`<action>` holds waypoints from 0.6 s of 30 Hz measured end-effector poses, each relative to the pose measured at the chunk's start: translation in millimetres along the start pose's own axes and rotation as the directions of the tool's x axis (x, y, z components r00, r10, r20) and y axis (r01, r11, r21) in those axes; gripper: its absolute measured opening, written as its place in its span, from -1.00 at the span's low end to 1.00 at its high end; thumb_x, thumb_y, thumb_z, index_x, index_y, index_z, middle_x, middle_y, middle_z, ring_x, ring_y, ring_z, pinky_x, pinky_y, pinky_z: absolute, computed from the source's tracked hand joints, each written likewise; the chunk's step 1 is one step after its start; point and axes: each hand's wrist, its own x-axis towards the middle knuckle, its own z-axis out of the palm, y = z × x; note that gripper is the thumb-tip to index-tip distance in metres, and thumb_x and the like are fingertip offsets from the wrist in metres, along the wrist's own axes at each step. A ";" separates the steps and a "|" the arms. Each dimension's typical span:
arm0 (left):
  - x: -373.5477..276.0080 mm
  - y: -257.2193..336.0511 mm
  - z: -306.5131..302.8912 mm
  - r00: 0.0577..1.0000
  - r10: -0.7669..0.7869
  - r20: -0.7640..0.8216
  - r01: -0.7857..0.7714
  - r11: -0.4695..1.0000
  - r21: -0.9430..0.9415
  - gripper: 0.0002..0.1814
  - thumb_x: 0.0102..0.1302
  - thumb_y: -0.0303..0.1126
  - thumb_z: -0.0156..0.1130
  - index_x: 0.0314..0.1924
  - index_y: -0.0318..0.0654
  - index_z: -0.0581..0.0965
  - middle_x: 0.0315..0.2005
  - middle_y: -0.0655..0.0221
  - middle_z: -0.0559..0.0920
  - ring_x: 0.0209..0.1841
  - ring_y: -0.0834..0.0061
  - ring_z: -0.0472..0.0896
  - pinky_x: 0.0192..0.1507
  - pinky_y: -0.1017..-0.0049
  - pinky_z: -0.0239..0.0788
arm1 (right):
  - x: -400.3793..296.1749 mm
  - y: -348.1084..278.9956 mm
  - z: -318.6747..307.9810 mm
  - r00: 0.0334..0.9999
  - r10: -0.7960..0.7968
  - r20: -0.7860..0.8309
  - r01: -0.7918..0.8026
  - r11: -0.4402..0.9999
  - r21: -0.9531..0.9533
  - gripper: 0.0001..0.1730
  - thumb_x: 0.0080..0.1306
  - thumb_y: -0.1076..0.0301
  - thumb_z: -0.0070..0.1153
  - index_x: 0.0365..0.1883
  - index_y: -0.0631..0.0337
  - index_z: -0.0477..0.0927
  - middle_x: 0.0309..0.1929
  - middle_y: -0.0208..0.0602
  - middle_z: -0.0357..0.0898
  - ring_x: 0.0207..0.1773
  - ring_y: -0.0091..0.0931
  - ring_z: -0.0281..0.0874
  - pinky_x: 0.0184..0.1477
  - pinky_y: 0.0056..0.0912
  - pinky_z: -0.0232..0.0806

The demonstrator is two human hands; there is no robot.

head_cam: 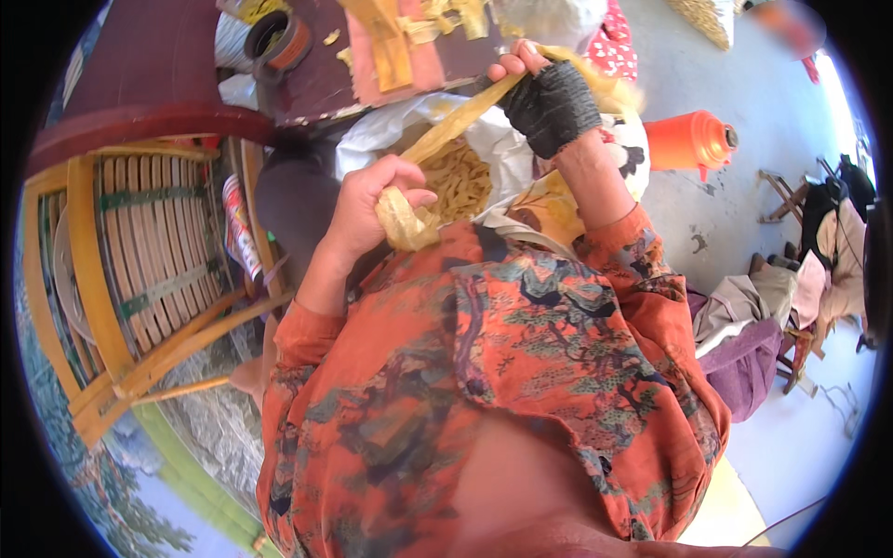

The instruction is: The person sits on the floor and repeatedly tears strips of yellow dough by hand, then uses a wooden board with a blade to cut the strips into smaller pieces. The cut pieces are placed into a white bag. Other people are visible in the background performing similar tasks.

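Note:
A long flat yellowish strip (460, 122), which looks like plant fibre, runs taut between my hands. My left hand (380, 202), bare, grips its lower end, and a folded band of the same material bulges out below the fingers. Black wrapping covers the palm and wrist of my right hand (548, 97), which pinches the upper part between thumb and fingers; a looser tail of strip hangs beyond it to the right. Under the stretched strip, a white plastic sack (506, 150) stands with its mouth apart, holding many short yellowish pieces (457, 181).
A dark red table (307, 87) ahead bears a pink cloth (363, 63), a wooden piece (392, 59), yellowish scraps and a tape roll (279, 42). A slatted wooden chair (94, 265) stands left. An orange thermos (691, 141) and clothes (743, 349) on a rack are right.

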 end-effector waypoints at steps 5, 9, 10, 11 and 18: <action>23.8 -27.1 10.1 0.980 0.198 -0.016 -0.175 0.900 0.400 -0.79 0.01 -0.38 0.37 -0.40 -0.26 0.50 -0.58 0.27 0.53 -0.55 0.38 0.53 -0.48 0.52 0.34 | -0.3 -5.5 -0.5 0.975 -0.139 -0.175 0.133 0.990 -0.048 -0.82 0.29 0.30 0.04 -0.32 0.26 0.43 -0.42 -0.31 0.48 -0.25 -0.33 0.53 -0.15 -0.27 0.42; 23.5 -61.4 14.1 0.977 0.208 -0.036 -0.168 0.870 0.463 -0.79 0.00 -0.38 0.36 -0.42 -0.25 0.49 -0.53 0.25 0.56 -0.47 0.23 0.56 -0.45 0.45 0.37 | 2.0 -15.6 -1.3 0.951 -0.261 -0.167 0.218 0.946 -0.240 -0.76 0.31 0.24 0.00 -0.32 0.27 0.43 -0.45 -0.31 0.48 -0.29 -0.34 0.55 -0.18 -0.28 0.44; 23.4 -65.3 17.6 0.976 0.217 -0.014 -0.184 0.860 0.476 -0.80 0.01 -0.40 0.35 -0.43 -0.25 0.49 -0.52 0.27 0.56 -0.47 0.23 0.55 -0.45 0.44 0.37 | 0.1 -14.4 3.8 0.948 -0.268 -0.174 0.215 0.937 -0.275 -0.75 0.32 0.23 -0.02 -0.32 0.27 0.42 -0.47 -0.31 0.48 -0.31 -0.34 0.55 -0.19 -0.28 0.44; 23.5 -69.7 20.8 0.979 0.201 -0.018 -0.170 0.869 0.465 -0.81 0.01 -0.41 0.35 -0.42 -0.25 0.48 -0.53 0.27 0.55 -0.46 0.23 0.55 -0.44 0.44 0.37 | 0.4 -13.6 7.3 0.945 -0.274 -0.179 0.210 0.928 -0.308 -0.74 0.32 0.21 -0.03 -0.32 0.28 0.42 -0.48 -0.31 0.48 -0.33 -0.35 0.55 -0.21 -0.29 0.44; 17.1 -76.2 30.5 0.952 0.178 0.250 -0.268 0.878 0.396 -0.64 0.03 -0.70 0.02 -0.13 -0.28 0.52 -0.27 0.27 0.53 -0.20 0.34 0.55 -0.18 0.50 0.38 | -3.9 3.0 21.2 0.958 -0.269 -0.095 0.153 0.765 -0.626 -0.69 0.34 0.16 -0.06 -0.26 0.28 0.46 -0.62 -0.37 0.43 -0.59 -0.48 0.42 -0.45 -0.51 0.32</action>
